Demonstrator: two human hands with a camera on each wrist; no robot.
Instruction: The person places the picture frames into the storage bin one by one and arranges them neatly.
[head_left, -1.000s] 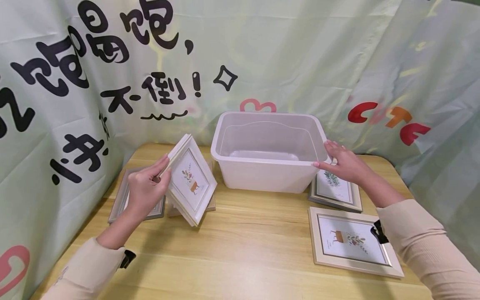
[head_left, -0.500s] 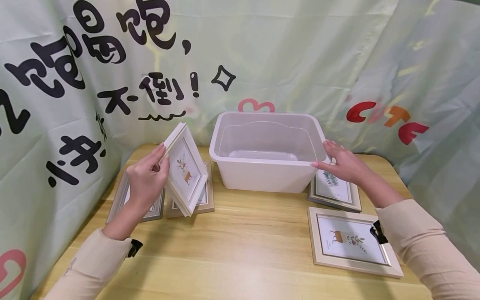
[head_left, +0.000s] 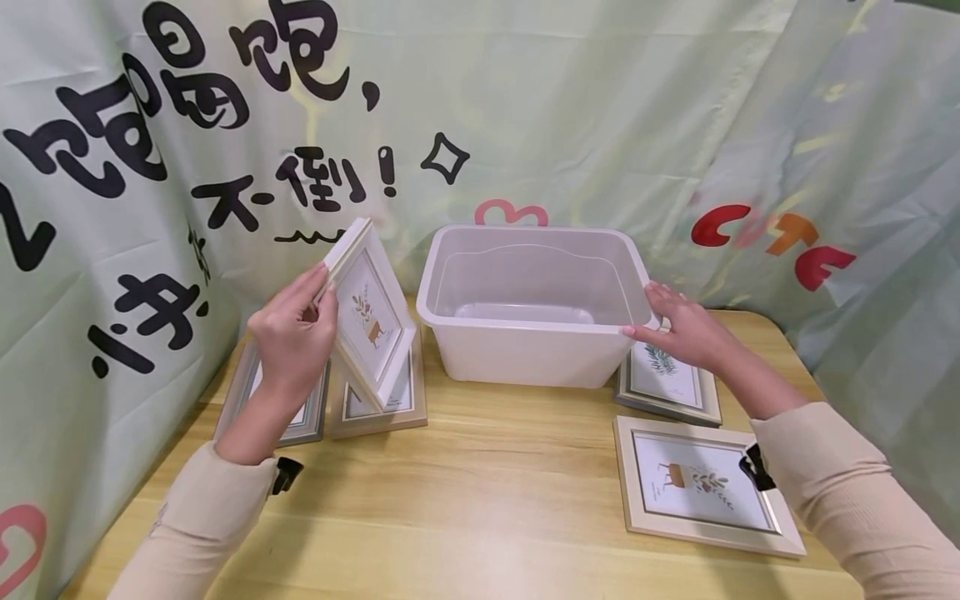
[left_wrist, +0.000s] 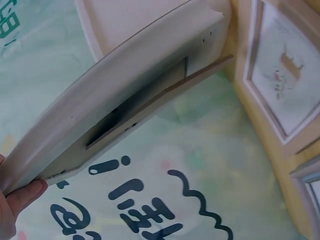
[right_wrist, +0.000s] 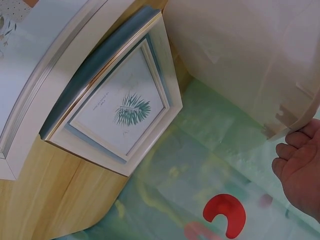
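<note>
My left hand (head_left: 295, 337) pinches a white picture frame (head_left: 369, 312) by its left edge. The frame hangs steeply tilted above the left side of the table, its plant-pot print turned to the right. In the left wrist view the back of this picture frame (left_wrist: 75, 117) shows, with a thin stand leg (left_wrist: 160, 100) sticking out from it. My right hand (head_left: 686, 329) grips the rim at the right end of a pale plastic bin (head_left: 525, 357), thumb at the front corner and fingers over the side. Inside the bin only its bare floor shows.
Below the raised frame lie a beige picture frame (head_left: 414, 410) and a grey one (head_left: 316, 417). Right of the bin is a frame with a leaf print (head_left: 666, 379), stacked on a darker one. A cream frame (head_left: 697, 487) lies before it. A printed curtain (head_left: 585, 125) encloses the table (head_left: 480, 500).
My left hand has lifted the white picture frame and drawn it a little leftward, baring more of the beige frame under it. My right hand stays on the bin's rim.
</note>
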